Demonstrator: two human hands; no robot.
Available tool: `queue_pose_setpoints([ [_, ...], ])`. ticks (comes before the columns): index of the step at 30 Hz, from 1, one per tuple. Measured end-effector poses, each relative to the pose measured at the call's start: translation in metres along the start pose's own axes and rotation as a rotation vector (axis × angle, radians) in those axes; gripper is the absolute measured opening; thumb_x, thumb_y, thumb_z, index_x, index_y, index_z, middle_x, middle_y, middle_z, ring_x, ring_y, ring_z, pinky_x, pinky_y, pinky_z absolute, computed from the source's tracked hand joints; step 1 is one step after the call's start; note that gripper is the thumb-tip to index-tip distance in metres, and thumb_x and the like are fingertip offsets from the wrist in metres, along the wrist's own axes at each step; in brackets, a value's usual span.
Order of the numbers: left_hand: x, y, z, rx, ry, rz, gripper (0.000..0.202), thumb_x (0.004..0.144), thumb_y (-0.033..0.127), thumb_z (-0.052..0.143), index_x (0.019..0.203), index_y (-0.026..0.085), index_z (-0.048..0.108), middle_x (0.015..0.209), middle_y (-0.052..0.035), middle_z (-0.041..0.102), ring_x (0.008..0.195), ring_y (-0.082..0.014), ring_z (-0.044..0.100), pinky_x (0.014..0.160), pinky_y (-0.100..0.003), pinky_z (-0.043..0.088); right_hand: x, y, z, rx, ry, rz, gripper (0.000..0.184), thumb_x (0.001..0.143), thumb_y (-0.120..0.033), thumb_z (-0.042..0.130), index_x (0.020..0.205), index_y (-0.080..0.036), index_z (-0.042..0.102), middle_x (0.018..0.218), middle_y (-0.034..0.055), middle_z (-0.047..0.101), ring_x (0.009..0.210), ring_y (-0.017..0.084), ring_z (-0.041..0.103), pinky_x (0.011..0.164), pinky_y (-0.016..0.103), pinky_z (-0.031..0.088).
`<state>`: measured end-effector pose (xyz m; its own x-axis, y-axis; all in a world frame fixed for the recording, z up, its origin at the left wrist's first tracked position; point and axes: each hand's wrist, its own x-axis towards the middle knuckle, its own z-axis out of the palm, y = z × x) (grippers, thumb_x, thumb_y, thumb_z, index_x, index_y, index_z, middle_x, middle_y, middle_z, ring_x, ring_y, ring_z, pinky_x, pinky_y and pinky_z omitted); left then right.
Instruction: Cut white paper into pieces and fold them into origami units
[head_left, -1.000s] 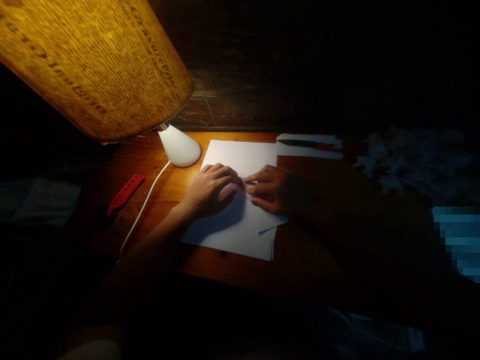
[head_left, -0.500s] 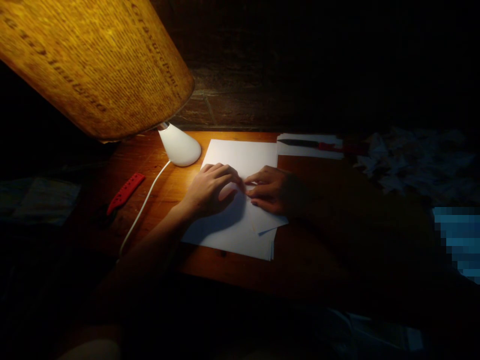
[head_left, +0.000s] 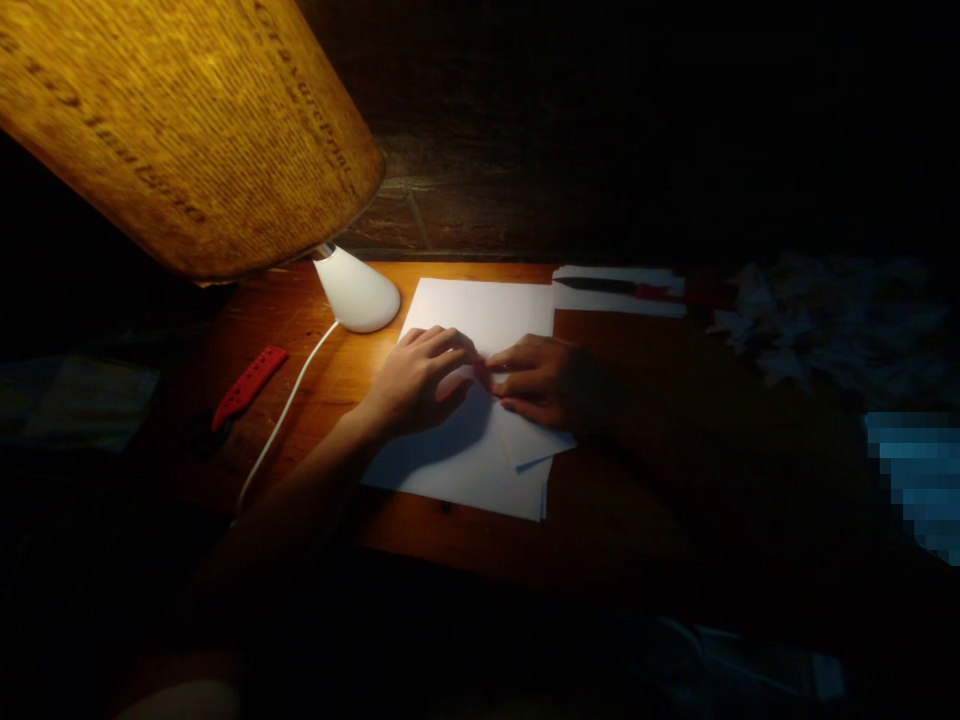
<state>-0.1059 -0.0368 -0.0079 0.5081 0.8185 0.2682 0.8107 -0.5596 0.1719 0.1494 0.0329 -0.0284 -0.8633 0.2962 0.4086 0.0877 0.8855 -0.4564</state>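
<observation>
A small folded piece of white paper (head_left: 536,447) lies on a stack of white sheets (head_left: 469,485), with one corner past the stack's right edge. My left hand (head_left: 429,375) curves over the stack, its fingertips closed at the upper part of the small paper. From the right, my right hand (head_left: 541,380) meets it there, thumb and fingers pinched on the same paper. Fingertips of both hands almost touch. Shadow and fingers hide the exact fold between them.
A lamp with a yellow printed shade (head_left: 247,140) and white base (head_left: 364,292) stands at the left, its white cord (head_left: 289,405) trailing forward. A red-handled tool (head_left: 250,385) lies beside it. A knife (head_left: 600,285) rests on paper strips (head_left: 667,308). Folded paper pieces (head_left: 795,320) are heaped right.
Hardly anything differs. My right hand's fingers have shifted slightly at the fold, while the left hand stays in place. The view has moved a touch.
</observation>
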Motion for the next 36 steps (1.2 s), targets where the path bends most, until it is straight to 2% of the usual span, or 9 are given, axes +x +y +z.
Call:
queue_pose_setpoints([
  [14, 0.0, 0.001, -0.0009, -0.014, 0.008, 0.014, 0.02, 0.098, 0.026, 0.059, 0.113, 0.022, 0.072, 0.119, -0.0086, 0.076, 0.106, -0.0282, 0.066, 0.094, -0.046, 0.049, -0.0005, 0.0007, 0.0006, -0.015, 0.022, -0.064, 0.017, 0.101, -0.025, 0.065, 0.105, -0.021, 0.082, 0.127, 0.0125, 0.075, 0.108, 0.026, 0.068, 0.087, 0.042, 0.053],
  [22, 0.0004, 0.0013, -0.0026, -0.006, -0.019, 0.012, 0.022, 0.098, 0.026, 0.061, 0.116, 0.022, 0.073, 0.119, -0.0087, 0.075, 0.106, -0.0277, 0.065, 0.092, -0.045, 0.048, -0.0006, 0.0024, 0.0018, -0.001, 0.01, -0.047, 0.022, 0.104, -0.027, 0.06, 0.105, -0.02, 0.081, 0.127, 0.0116, 0.074, 0.111, 0.025, 0.067, 0.091, 0.042, 0.053],
  [36, 0.0009, 0.0022, -0.0032, 0.018, -0.033, 0.014, 0.021, 0.099, 0.027, 0.06, 0.114, 0.02, 0.072, 0.119, -0.0091, 0.075, 0.106, -0.0278, 0.064, 0.092, -0.044, 0.049, 0.0, 0.0032, 0.0023, 0.012, 0.003, -0.036, 0.017, 0.101, -0.025, 0.063, 0.101, -0.021, 0.08, 0.128, 0.0107, 0.073, 0.111, 0.025, 0.065, 0.091, 0.043, 0.052],
])
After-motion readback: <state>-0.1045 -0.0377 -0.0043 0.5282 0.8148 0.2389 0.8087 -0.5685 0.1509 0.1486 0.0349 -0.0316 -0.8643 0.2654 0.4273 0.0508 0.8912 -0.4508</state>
